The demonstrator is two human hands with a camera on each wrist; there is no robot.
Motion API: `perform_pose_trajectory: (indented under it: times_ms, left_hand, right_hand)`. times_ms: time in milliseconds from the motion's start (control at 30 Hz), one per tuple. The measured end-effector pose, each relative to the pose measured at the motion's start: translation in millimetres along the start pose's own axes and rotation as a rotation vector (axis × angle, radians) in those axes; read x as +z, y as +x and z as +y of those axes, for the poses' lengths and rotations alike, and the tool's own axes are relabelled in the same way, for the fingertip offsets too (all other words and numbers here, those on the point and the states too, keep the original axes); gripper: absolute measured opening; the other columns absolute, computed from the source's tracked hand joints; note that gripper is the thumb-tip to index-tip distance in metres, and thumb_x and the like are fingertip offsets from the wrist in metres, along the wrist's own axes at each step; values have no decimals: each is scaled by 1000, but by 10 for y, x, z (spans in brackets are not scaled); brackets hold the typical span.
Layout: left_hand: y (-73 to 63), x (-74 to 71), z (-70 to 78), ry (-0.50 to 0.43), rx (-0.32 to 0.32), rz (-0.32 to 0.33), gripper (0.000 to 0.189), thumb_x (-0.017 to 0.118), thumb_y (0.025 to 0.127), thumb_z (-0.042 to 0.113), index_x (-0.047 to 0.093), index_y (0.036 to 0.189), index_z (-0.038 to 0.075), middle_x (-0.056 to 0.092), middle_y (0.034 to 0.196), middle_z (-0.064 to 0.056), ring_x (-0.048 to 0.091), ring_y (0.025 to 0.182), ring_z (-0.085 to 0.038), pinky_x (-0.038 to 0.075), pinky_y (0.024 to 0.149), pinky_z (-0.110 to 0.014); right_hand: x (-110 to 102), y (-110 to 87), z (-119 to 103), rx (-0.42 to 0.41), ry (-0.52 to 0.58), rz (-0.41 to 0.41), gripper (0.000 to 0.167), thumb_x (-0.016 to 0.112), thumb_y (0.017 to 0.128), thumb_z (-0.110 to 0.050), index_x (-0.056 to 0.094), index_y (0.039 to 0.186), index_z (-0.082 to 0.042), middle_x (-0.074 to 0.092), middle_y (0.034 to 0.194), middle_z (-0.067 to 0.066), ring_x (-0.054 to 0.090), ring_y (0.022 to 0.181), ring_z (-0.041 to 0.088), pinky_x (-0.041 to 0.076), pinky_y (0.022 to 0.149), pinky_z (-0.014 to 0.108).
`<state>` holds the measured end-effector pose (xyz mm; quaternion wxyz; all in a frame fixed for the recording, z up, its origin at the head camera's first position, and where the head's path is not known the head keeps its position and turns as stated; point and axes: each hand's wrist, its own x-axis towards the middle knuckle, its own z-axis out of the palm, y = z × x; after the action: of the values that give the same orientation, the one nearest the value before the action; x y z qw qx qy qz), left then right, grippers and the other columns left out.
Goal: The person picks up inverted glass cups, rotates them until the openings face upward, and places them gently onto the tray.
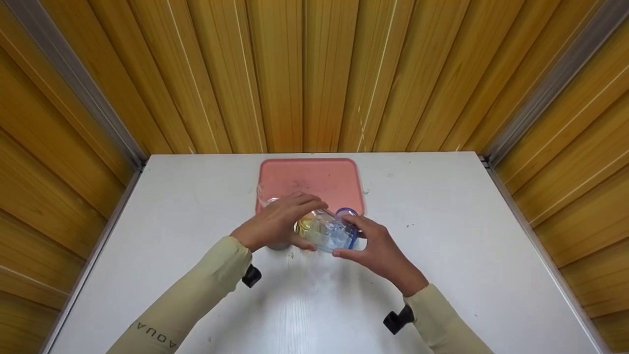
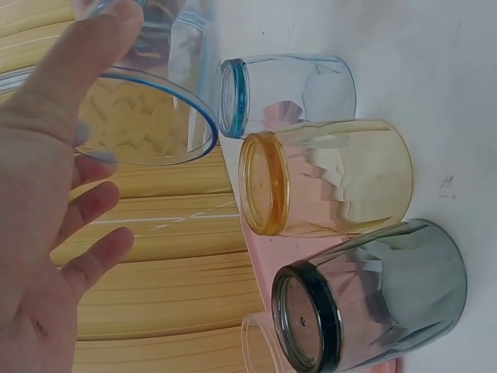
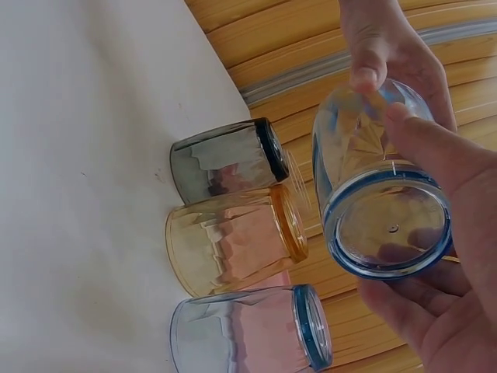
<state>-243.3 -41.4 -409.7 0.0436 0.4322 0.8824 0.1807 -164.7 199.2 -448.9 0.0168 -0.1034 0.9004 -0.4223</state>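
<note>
Both hands hold a clear drinking glass with a blue-tinted base, tilted on its side above the table. My right hand grips it around the base end, thumb on its side. At the rim end is my left hand, its thumb on the glass and its other fingers spread beyond the rim in the left wrist view. Below, upside down in a row, stand a smoky grey glass, an amber glass and a light blue glass. The hands partly cover this row in the head view.
A pink tray lies behind the row at the table's back edge. At its left, a clear cup shows partly behind the grey glass. Wood-patterned panels enclose the white table at the back and sides.
</note>
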Motion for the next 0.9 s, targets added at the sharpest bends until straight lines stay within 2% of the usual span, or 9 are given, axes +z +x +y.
perform_pose_trajectory:
  times_ms: [167,300,600,800,900]
  left_hand:
    - [-5,12,-3,-18,-20,3,83,77,72,57,39,143,41,44,148,12,38,140,-15,35,113,-50]
    - [-17,21,-7,-48,-16,25,88,78,71,57,35,146,41,41,150,12,36,141,-14,37,113,-48]
    - [-5,34,0,-218,-78,33,101,79,66,61,19,147,52,29,157,10,29,145,-21,38,108,-57]
    - [-5,57,-12,-396,-108,34,100,78,66,61,18,146,54,31,154,12,45,134,-21,46,103,-51]
    - [-17,69,-23,-447,-101,46,98,79,68,58,19,146,54,35,152,11,48,130,-19,48,102,-46]
  right_hand:
    - [12,-12,18,-7,19,27,82,81,70,-50,49,140,-24,55,135,-4,57,117,16,53,96,35]
    - [18,-16,34,-56,47,65,78,82,71,-46,51,138,-23,56,135,-2,58,115,16,54,95,35]
    - [27,-23,71,-91,67,130,74,83,72,-40,53,136,-20,57,132,-1,59,113,15,55,92,35]
    - [34,-36,71,-77,98,166,73,83,72,-41,52,136,-25,58,131,-4,59,115,15,54,93,35]
    - [42,-39,70,-63,126,173,73,83,73,-40,51,137,-26,57,132,-4,58,118,16,54,94,36]
